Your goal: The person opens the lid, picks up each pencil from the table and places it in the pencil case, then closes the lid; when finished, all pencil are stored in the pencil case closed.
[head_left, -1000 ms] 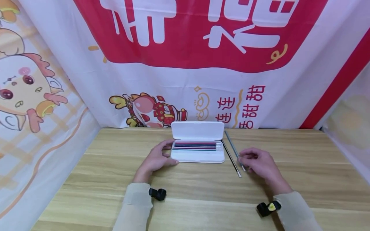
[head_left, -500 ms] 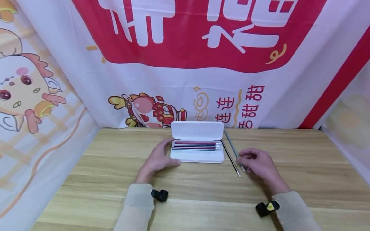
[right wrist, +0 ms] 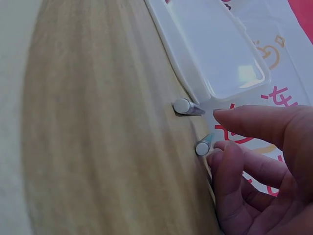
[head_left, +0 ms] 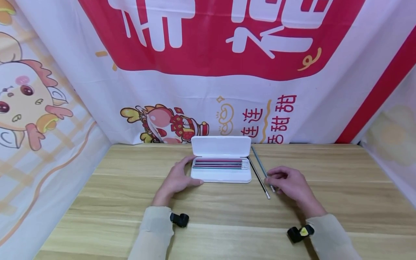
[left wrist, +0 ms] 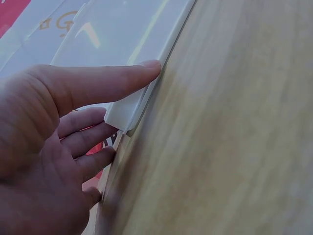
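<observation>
An open white pencil case (head_left: 221, 176) stands in the middle of the table, its lid (head_left: 221, 146) raised at the back. Several pencils (head_left: 219, 163) lie side by side inside it. My left hand (head_left: 177, 177) holds the case's left end, thumb on the front edge and fingers around the back corner. A dark pencil (head_left: 259, 177) lies slanted just right of the case. Beside that lies a blue-green pencil (head_left: 259, 159). Over its near end, the bent fingers of my right hand (head_left: 289, 180) touch or almost touch it; in the right wrist view the thumb (right wrist: 254, 120) stays apart from it.
The wooden table (head_left: 227, 209) reaches back to a red and white printed cloth (head_left: 208, 86). Another printed cloth (head_left: 48, 151) hangs along the left side. Black wrist cameras sit at both cuffs.
Since a second ago my left hand has shifted slightly right, its thumb farther along the case's front edge. My right hand stays almost still by the blue-green pencil. The head view has drifted slightly.
</observation>
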`<state>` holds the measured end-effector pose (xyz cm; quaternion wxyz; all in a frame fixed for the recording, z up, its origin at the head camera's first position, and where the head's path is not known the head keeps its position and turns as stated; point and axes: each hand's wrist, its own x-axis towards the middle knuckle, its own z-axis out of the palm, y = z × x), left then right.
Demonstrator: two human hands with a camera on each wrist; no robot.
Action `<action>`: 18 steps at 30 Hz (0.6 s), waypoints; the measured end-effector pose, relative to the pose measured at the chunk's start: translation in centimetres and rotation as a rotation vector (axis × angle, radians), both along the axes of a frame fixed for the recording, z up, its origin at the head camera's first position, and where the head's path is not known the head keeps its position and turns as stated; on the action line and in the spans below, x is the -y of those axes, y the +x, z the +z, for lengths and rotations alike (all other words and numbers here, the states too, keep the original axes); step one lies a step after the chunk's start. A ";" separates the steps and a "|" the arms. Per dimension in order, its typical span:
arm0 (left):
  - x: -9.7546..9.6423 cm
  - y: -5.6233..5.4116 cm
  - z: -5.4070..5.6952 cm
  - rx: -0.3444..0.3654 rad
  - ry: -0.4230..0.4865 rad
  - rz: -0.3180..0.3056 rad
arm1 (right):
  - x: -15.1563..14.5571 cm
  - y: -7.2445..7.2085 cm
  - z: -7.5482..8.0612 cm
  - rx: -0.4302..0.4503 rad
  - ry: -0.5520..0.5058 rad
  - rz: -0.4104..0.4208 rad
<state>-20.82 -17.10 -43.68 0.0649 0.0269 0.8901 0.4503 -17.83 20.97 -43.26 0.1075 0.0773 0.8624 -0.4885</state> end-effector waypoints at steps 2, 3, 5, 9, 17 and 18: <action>0.0 0.0 0.0 -0.009 -0.008 -0.009 | 0.0 0.0 0.1 -0.001 0.007 0.012; 0.1 -0.1 0.0 -0.012 -0.014 -0.012 | -0.1 0.0 0.2 0.000 0.013 0.016; 0.1 -0.1 0.0 -0.014 -0.020 -0.016 | -0.1 0.0 0.3 0.003 0.025 0.023; 0.1 0.0 0.2 0.002 -0.030 -0.001 | -0.1 0.1 0.6 0.008 0.052 0.041; 0.1 0.1 0.0 0.028 -0.013 0.020 | -0.2 0.2 0.7 0.004 0.107 0.065; 0.2 0.0 0.0 0.030 -0.010 0.020 | -0.3 0.2 0.7 0.002 0.114 0.066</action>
